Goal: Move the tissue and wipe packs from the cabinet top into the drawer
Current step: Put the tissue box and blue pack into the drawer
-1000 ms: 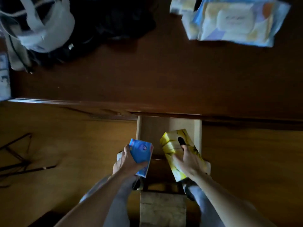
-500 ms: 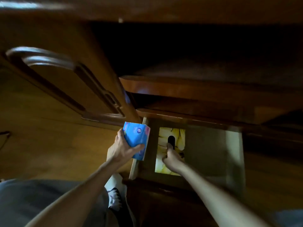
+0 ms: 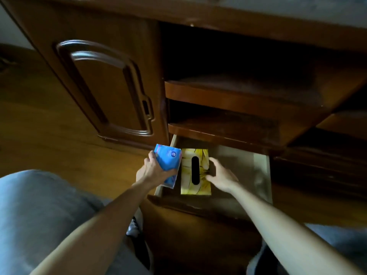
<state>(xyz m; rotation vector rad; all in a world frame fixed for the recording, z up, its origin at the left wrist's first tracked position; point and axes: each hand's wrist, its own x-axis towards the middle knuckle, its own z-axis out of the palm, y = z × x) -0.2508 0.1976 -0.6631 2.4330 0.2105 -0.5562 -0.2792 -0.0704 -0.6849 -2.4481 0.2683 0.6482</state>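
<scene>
- The step in hand, as I judge it, is the placing of packs in the open pale-walled wooden drawer [image 3: 265, 171] at the foot of the dark brown wooden cabinet [image 3: 111, 86].
- The yellow patterned tissue box with a dark oval slot [image 3: 195, 171] lies flat on the drawer floor, slot upward, against the left part of the drawer, its near end close to the front wall.
- The right hand [image 3: 221, 176] rests at the box's right edge; its fingers [image 3: 213, 161] are loosely spread and touch the side, clasping nothing that I can see.
- The left hand [image 3: 153, 171] grips a blue soft-wrapped tissue pack with a small round logo [image 3: 168, 163], fingers closed round its lower half, the pack tilted above the drawer's left wall, just beside the yellow box.
- Next, the blue pack probably needs lowering into the drawer; the free floor lies right of the yellow box, so it must cross over or be squeezed in.
- The blue wrapper looks soft and will likely yield under a grip.
</scene>
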